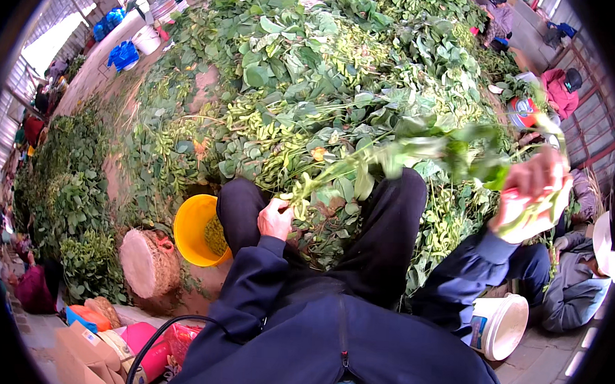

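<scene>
My left hand [276,219] grips the lower end of a long green leafy stalk [384,157] with pale pods, above my dark-trousered left knee. The stalk runs up to the right, blurred with motion. My right hand [531,195], at the right, is closed around the stalk's leafy top end. A large heap of similar green plants [306,75] fills the ground in front of me. A yellow bucket [191,222] holding green pods stands just left of my left knee.
A cut log stump [146,262] lies left of the yellow bucket. A white bucket [499,325] sits under my right arm. Another person in grey [578,279] sits at the right; others work at the far side. Bags and boxes [88,333] lie at the lower left.
</scene>
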Tool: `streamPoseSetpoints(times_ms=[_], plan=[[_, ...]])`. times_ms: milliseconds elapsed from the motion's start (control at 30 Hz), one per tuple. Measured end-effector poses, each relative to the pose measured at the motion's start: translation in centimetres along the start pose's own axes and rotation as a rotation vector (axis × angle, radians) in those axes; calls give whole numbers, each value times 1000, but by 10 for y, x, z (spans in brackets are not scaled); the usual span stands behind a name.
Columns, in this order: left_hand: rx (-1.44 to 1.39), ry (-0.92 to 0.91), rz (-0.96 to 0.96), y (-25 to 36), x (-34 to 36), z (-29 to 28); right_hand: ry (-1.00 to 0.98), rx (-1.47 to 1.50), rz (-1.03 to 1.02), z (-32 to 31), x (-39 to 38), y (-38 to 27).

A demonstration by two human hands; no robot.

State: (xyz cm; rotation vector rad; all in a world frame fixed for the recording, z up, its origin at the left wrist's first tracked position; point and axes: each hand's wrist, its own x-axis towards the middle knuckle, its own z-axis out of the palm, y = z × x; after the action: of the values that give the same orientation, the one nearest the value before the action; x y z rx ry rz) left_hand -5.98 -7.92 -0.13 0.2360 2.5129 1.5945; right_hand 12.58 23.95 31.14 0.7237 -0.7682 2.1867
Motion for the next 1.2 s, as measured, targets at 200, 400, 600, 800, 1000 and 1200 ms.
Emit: streamPoseSetpoints(times_ms=[200, 400, 600, 800, 1000, 1200], plan=[[-220, -19, 62, -16, 10, 1, 265, -328, 61, -22, -19, 20], [-683, -251, -230, 37, 3, -26, 549, -510, 470, -55, -118, 131], [-910, -312, -331, 43, -4, -31, 658, -397, 745, -71, -166, 204], [-905, -316, -360, 54, -19, -23, 464, -508, 831, -87, -192, 236], [-913, -285, -412, 74, -30, -18, 414, -564, 873, -81, -196, 238], [-992, -431, -402, 46, -25, -14, 413, -584, 810, -78, -192, 241]])
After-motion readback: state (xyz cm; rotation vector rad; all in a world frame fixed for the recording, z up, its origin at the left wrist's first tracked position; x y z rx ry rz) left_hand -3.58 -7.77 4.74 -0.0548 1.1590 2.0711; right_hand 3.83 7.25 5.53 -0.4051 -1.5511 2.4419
